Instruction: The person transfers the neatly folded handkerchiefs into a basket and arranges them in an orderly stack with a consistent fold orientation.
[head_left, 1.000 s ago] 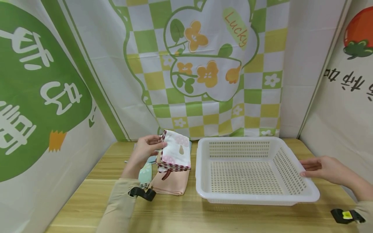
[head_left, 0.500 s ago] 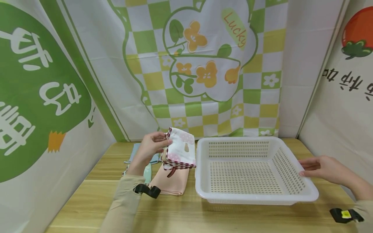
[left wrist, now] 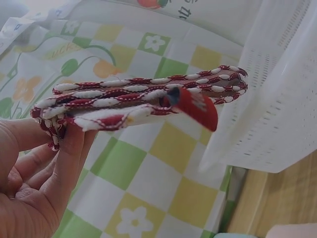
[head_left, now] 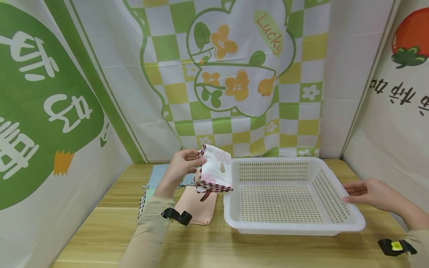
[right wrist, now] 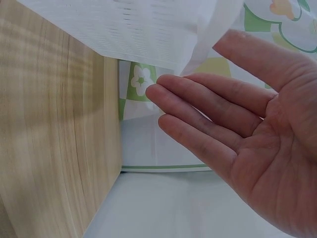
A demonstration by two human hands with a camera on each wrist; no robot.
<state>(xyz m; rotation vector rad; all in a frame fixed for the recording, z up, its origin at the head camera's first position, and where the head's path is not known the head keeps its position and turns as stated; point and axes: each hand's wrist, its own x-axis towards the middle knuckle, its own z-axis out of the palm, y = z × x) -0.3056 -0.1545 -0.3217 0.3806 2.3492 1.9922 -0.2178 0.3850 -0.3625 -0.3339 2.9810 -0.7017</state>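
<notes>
My left hand [head_left: 183, 163] pinches a folded small towel [head_left: 216, 167] by its left side, thumb in front and fingers behind. The towel is white with pink patches and a red-and-white checked edging, and its right corner overlaps the basket's left rim. In the left wrist view its stacked folded edges [left wrist: 124, 94] show, with a red tag [left wrist: 198, 109] sticking out. At the right, my right hand [head_left: 375, 193] touches the side rim of a white plastic basket [head_left: 295, 227]. Its fingers are straight in the right wrist view, with the thumb apart from them.
On the wooden table [head_left: 110, 223], left of the basket, lie a folded peach cloth [head_left: 199, 208], a light blue cloth [head_left: 160, 175] and a mint green cloth [head_left: 149, 193] partly behind the left arm. Printed fabric curtains [head_left: 234, 130] stand behind and at both sides.
My left hand has carried the folded towel to the right and slightly up, toward the basket's left rim, uncovering more of the blue cloth. My right hand stays at the basket's rim.
</notes>
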